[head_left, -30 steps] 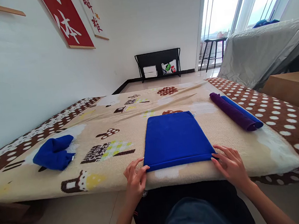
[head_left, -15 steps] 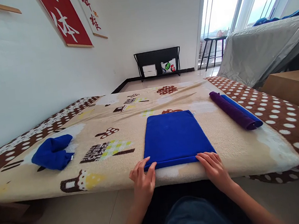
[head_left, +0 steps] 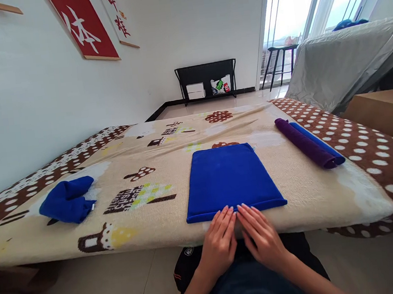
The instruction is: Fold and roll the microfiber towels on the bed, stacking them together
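Observation:
A blue towel [head_left: 229,176] lies spread flat in front of me, its near edge turned over into a narrow roll. My left hand [head_left: 220,238] rests with straight fingers on the middle of that rolled edge. Close beside it, my right hand [head_left: 260,234] lays its outstretched fingers on the same edge, the two hands' fingertips almost meeting. Off to the left sits a crumpled blue cloth [head_left: 68,201] with a small white tag. On the right, a purple rolled towel [head_left: 305,144] lies alongside a blue rolled towel [head_left: 319,143].
Everything lies on a cream patterned blanket [head_left: 149,231] with brown dotted borders. Beyond it stands a black rack [head_left: 206,78] against the wall. At the right are a cardboard box [head_left: 386,113], a grey-covered piece of furniture [head_left: 349,61] and a dark stool [head_left: 281,65].
Both hands have moved inward from the towel's near corners to the middle of its rolled edge. The fingers, pinching at the corners before, now lie straight.

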Motion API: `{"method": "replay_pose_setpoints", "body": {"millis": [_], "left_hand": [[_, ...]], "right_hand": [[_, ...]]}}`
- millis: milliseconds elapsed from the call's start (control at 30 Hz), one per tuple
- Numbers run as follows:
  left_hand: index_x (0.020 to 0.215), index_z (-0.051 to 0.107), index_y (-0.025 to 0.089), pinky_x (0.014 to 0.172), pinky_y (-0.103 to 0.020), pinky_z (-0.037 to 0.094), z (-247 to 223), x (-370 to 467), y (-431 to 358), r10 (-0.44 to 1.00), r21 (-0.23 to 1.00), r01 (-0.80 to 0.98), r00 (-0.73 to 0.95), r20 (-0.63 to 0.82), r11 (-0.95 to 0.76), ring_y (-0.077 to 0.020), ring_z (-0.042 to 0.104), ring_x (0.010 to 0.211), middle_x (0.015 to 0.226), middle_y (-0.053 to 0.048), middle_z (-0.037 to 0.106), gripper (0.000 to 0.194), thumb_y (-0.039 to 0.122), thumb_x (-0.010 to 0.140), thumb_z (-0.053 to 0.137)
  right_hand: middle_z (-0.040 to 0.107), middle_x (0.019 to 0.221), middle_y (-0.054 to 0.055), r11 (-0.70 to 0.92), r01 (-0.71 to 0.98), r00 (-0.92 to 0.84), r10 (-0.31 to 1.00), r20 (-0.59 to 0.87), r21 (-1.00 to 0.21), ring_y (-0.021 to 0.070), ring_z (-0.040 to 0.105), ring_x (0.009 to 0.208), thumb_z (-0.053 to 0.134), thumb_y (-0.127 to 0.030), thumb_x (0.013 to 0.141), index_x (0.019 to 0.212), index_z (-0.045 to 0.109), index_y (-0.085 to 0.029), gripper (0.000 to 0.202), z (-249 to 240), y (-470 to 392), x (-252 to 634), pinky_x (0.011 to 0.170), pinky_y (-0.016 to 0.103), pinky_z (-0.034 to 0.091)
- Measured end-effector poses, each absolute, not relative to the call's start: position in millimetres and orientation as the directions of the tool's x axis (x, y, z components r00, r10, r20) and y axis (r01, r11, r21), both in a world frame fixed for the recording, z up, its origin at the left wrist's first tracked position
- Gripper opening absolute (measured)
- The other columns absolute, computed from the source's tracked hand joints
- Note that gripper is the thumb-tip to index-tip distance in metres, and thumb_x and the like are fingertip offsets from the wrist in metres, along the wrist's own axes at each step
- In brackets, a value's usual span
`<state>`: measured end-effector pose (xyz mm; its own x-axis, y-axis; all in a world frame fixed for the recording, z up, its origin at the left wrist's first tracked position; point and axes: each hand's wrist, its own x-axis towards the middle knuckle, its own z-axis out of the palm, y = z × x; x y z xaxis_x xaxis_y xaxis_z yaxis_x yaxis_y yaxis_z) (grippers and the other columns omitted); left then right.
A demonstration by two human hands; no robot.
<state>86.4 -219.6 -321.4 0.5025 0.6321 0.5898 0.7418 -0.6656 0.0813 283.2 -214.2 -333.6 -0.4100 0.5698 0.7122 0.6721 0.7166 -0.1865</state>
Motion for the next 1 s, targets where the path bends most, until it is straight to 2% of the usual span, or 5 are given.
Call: {"method": "replay_pose_setpoints", "body": {"millis": [100, 267, 467, 700, 1000], "left_hand": [[0.155, 0.028, 0.015, 0.112, -0.053, 0.044, -322, 96, -218, 0.632, 0.065, 0.742, 0.518, 0.577, -0.667, -0.0277, 0.04, 0.143, 0.149, -0.013, 0.049, 0.066, 0.008, 0.09, 0.042], [0.154, 0.029, 0.019, 0.115, -0.05, 0.039, -326, 68, -215, 0.639, 0.015, 0.771, 0.516, 0.571, -0.637, -0.0251, 0.04, 0.142, 0.15, -0.009, 0.048, 0.066, 0.006, 0.09, 0.041], [0.144, 0.047, 0.025, 0.114, -0.051, 0.031, -334, 7, -216, 0.619, -0.053, 0.859, 0.409, 0.671, -0.51, -0.0261, 0.05, 0.135, 0.136, -0.006, 0.062, 0.058, 0.006, 0.089, 0.052], [0.125, 0.059, 0.029, 0.11, -0.05, 0.024, -327, -11, -212, 0.644, 0.056, 0.898, 0.268, 0.717, -0.437, -0.0266, 0.056, 0.128, 0.123, -0.002, 0.071, 0.039, 0.011, 0.091, 0.058], [0.107, 0.063, 0.028, 0.107, -0.046, 0.025, -314, -26, -204, 0.756, 0.15, 0.905, 0.231, 0.613, -0.398, -0.0265, 0.049, 0.133, 0.133, -0.003, 0.064, 0.016, 0.023, 0.098, 0.051]], "right_hand": [[0.044, 0.151, 0.009, 0.752, 0.629, -0.459, 0.564, 0.686, -0.197, 0.0263, 0.04, 0.142, 0.044, -0.011, 0.091, 0.157, 0.025, -0.018, 0.068, -333, -214, 273, 0.113, 0.048, 0.045], [0.046, 0.15, 0.007, 0.708, 0.693, -0.461, 0.58, 0.672, -0.135, 0.0255, 0.041, 0.141, 0.047, -0.01, 0.092, 0.157, 0.026, -0.021, 0.069, -339, -205, 298, 0.113, 0.046, 0.044], [0.056, 0.142, 0.004, 0.605, 0.784, -0.342, 0.608, 0.716, -0.139, 0.0253, 0.05, 0.134, 0.055, -0.013, 0.092, 0.152, 0.036, -0.028, 0.065, -348, -196, 355, 0.111, 0.047, 0.04], [0.063, 0.132, 0.002, 0.467, 0.864, -0.185, 0.643, 0.743, -0.189, 0.0264, 0.059, 0.12, 0.062, -0.025, 0.091, 0.12, 0.067, -0.034, 0.03, -346, -187, 393, 0.103, 0.047, 0.037], [0.064, 0.127, 0.003, 0.447, 0.871, -0.17, 0.662, 0.73, -0.202, 0.0238, 0.059, 0.115, 0.061, -0.034, 0.093, 0.1, 0.071, -0.03, 0.013, -342, -175, 400, 0.098, 0.042, 0.036]]}}
